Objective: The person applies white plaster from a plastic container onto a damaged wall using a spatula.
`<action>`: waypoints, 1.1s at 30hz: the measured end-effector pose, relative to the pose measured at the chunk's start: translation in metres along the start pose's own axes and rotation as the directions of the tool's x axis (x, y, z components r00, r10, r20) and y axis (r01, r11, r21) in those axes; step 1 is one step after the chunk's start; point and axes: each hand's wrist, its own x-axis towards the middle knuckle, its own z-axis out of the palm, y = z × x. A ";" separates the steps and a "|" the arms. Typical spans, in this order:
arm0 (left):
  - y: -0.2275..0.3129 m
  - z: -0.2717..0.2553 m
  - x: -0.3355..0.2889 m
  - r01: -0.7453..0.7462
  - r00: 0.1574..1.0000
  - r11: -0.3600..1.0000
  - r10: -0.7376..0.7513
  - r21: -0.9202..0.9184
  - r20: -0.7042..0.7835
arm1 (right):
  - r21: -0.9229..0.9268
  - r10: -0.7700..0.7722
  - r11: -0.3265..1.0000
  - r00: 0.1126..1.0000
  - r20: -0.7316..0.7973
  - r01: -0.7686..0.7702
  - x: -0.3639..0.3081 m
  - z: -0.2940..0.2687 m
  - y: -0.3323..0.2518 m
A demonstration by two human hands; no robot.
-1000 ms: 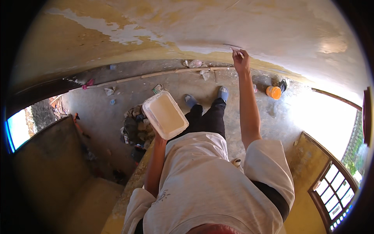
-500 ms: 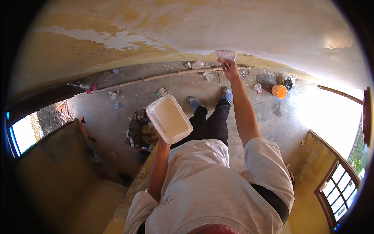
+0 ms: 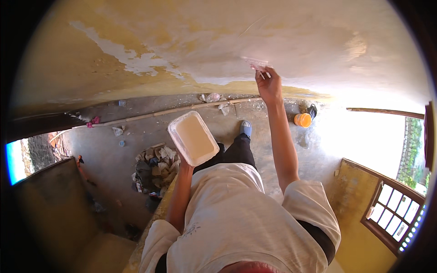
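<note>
My left hand [image 3: 185,164] supports a white rectangular tub [image 3: 176,139] from its near end; most of its fingers are hidden underneath. Inside the tub lies a smooth cream-coloured paste [image 3: 198,136]. Out in front, my right hand [image 3: 269,86] is raised to the wall [image 3: 296,41], gripping a flat pinkish-white scraper [image 3: 256,62] between thumb and fingers. The scraper is tilted, its far edge at the wall surface. Around it the wall is whitish, with yellow patches and a flaked white area [image 3: 129,59] farther left.
A long pole [image 3: 173,112] lies along the foot of the wall. Crumpled paper and rags [image 3: 157,170] are heaped on the floor at left. An orange bucket [image 3: 302,120] stands at right, near a bright opening. A low yellow wall [image 3: 164,200] runs beside my left arm; a paned window [image 3: 393,211] is at lower right.
The scraper has turned from facing me broadly to nearly edge-on and shifted slightly left. My view has shifted, showing more of the wall. The tub stays in my left hand.
</note>
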 end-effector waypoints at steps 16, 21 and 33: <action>0.020 0.016 -0.004 0.069 0.998 0.997 -0.069 -0.035 0.002 | -0.799 -0.014 0.595 0.996 0.091 0.081 0.119 -0.339 0.128; 0.021 -0.003 -0.029 -0.050 0.996 0.992 0.041 -0.115 -0.080 | -0.097 0.183 0.972 0.947 -0.263 -0.215 0.123 -0.168 0.141; 0.005 0.053 -0.012 -0.115 0.993 0.993 0.115 0.024 0.006 | -0.178 0.210 0.950 0.946 -0.248 -0.258 0.026 -0.191 0.120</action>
